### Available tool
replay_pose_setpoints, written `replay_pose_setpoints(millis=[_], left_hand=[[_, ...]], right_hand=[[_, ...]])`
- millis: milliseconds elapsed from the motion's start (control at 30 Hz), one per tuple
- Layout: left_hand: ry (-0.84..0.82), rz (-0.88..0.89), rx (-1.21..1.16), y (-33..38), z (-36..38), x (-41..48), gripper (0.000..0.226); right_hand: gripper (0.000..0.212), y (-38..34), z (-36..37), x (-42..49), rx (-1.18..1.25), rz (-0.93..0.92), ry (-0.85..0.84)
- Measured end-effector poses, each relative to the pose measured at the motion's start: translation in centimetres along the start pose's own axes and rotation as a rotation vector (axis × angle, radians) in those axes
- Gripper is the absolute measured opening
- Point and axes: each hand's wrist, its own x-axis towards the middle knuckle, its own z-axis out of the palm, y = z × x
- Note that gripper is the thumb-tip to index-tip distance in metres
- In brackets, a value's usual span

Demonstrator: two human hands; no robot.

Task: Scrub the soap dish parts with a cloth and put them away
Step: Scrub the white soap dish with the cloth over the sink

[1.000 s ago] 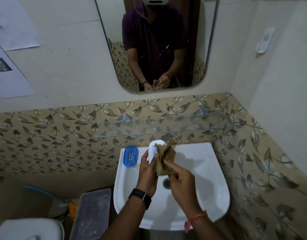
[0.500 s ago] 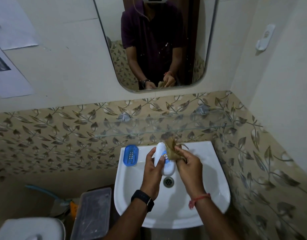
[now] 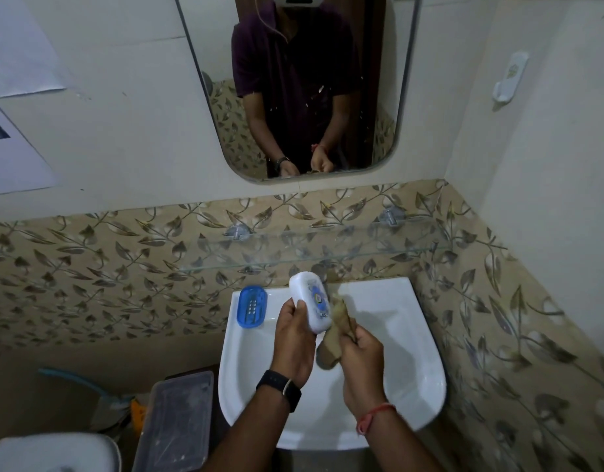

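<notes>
Over the white sink (image 3: 406, 338), my left hand (image 3: 293, 338) grips a white soap dish part (image 3: 309, 301) with a blue printed pattern, held upright and tilted. My right hand (image 3: 360, 352) is closed on a brown cloth (image 3: 334, 332), which touches the lower right side of the white part. A blue soap dish tray (image 3: 252, 305) with small drain holes rests on the sink's back left corner, apart from both hands.
A glass shelf (image 3: 293, 248) runs along the leaf-patterned wall just above the sink. A mirror (image 3: 293, 83) hangs above it. A clear plastic box (image 3: 176, 420) and a white lid (image 3: 52, 453) stand on the floor at the left. A white hook (image 3: 508, 80) is on the right wall.
The white part rose and tilted in my left hand. My right hand moved down with the cloth, from the part's top to its lower side.
</notes>
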Motion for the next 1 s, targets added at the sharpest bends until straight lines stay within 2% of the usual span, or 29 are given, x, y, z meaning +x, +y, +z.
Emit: replay_pose_setpoints(millis=[133, 233, 300, 433, 500, 567, 633, 733, 800, 867, 933, 1000], left_hand=[[-0.026, 0.018, 0.161, 0.2, -0.8, -0.1, 0.027], [-0.083, 0.067, 0.298, 0.1, -1.5, -0.5, 0.022], [-0.101, 0.082, 0.365, -0.2, -1.6, -0.8, 0.022], [-0.069, 0.113, 0.42, -0.6, -2.0, -0.8, 0.018], [-0.07, 0.113, 0.429, -0.5, -2.1, -1.0, 0.016], [-0.098, 0.137, 0.462, -0.6, -2.2, -1.2, 0.016], [-0.149, 0.157, 0.507, -1.0, -2.1, -1.6, 0.018], [-0.178, 0.171, 0.555, -1.1, -1.5, -2.0, 0.018], [-0.155, 0.177, 0.532, -0.9, -1.2, -1.8, 0.019], [-0.123, 0.172, 0.501, -0.4, -1.0, -1.6, 0.028], [-0.124, 0.163, 0.48, 0.0, -1.0, -1.7, 0.039], [-0.152, 0.145, 0.445, -0.1, -1.1, -2.0, 0.033]], right_hand=[[0.017, 0.0, -0.3, -0.1, 0.094, 0.138, -0.109], [0.017, -1.2, -0.7, 1.2, 0.152, 0.188, -0.008], [0.018, -1.3, -1.2, 1.5, 0.126, 0.21, -0.003], [0.029, -1.3, -1.7, 0.6, 0.06, 0.286, -0.264], [0.027, -1.7, -1.7, 1.2, 0.064, 0.278, -0.255], [0.021, -2.6, -1.2, 2.4, 0.063, 0.206, -0.164], [0.016, -3.8, -0.5, 3.3, -0.041, 0.051, -0.123], [0.019, -4.9, 0.3, 3.4, -0.511, -0.326, -0.154], [0.045, -4.3, 0.0, 2.4, -0.67, -0.472, -0.226], [0.055, -2.8, -0.5, 0.8, -0.681, -0.5, -0.277], [0.055, -1.3, -0.8, -0.3, -0.65, -0.513, -0.262], [0.05, -1.4, -0.4, 0.3, -0.583, -0.428, -0.17]])
